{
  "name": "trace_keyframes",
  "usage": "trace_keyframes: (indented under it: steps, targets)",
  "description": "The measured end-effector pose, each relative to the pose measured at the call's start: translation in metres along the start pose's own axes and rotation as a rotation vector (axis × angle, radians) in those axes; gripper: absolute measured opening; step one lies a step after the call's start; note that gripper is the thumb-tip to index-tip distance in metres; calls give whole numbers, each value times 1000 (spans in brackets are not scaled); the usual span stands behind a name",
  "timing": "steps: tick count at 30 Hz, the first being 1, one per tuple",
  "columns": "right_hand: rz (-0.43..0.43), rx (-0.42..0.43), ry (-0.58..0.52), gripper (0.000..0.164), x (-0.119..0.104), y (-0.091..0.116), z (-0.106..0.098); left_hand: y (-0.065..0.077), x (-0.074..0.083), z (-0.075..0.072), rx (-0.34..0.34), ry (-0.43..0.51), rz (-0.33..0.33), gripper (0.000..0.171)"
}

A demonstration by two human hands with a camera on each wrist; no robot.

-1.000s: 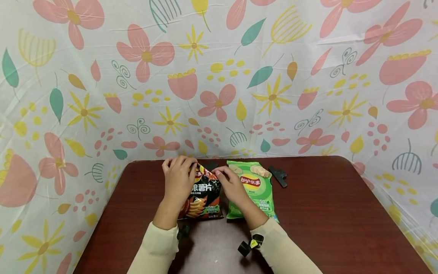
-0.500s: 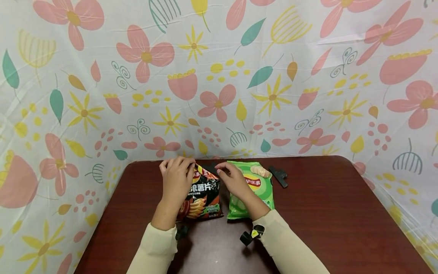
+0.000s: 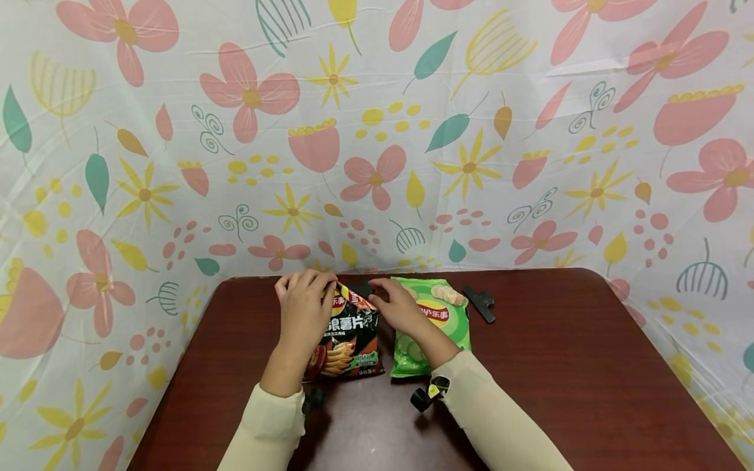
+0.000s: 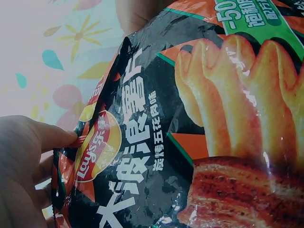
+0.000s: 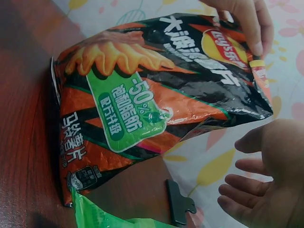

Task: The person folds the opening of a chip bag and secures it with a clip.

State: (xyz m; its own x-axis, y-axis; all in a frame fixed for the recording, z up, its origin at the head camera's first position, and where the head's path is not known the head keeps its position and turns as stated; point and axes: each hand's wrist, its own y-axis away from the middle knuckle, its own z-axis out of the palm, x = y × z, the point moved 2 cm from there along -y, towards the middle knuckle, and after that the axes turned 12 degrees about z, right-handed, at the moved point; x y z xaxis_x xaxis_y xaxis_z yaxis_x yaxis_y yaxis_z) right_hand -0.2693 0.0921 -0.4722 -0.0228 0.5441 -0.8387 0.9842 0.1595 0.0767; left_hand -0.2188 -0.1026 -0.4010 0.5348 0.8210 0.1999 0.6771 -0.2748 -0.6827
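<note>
My left hand [image 3: 306, 304] pinches the top edge of a black and orange Lay's potato chip bag [image 3: 347, 333], its thumb on the front in the left wrist view. The top of this bag is folded over at a slant, with the strip showing red and yellow. My right hand [image 5: 280, 171] is just off the bag's top right corner, fingers loosely bent and holding nothing. Under the right forearm lies a green Lay's chip bag [image 3: 436, 327]. A black bag clip [image 5: 178, 204] rests on the table near the right hand, partly hidden behind the black bag in the head view.
A second black clip [image 3: 480, 304] lies to the right of the green bag. The dark red wooden table [image 3: 559, 366] ends at the back against a flower-printed cloth [image 3: 377, 131], which also hangs at both sides.
My right hand has let go of the black bag's top right corner and moved slightly away from it. The left hand keeps its pinch and has shifted slightly left with the bag.
</note>
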Motion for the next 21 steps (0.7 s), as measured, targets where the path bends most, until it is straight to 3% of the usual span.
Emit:
trace_keyframes:
  steps: [14, 21]
  targets:
    - [66, -84, 204, 59, 8, -23, 9, 1, 0, 3, 11, 15, -2, 8]
    - [122, -139, 269, 60, 11, -37, 15, 1, 0, 4, 14, 16, 2, 8]
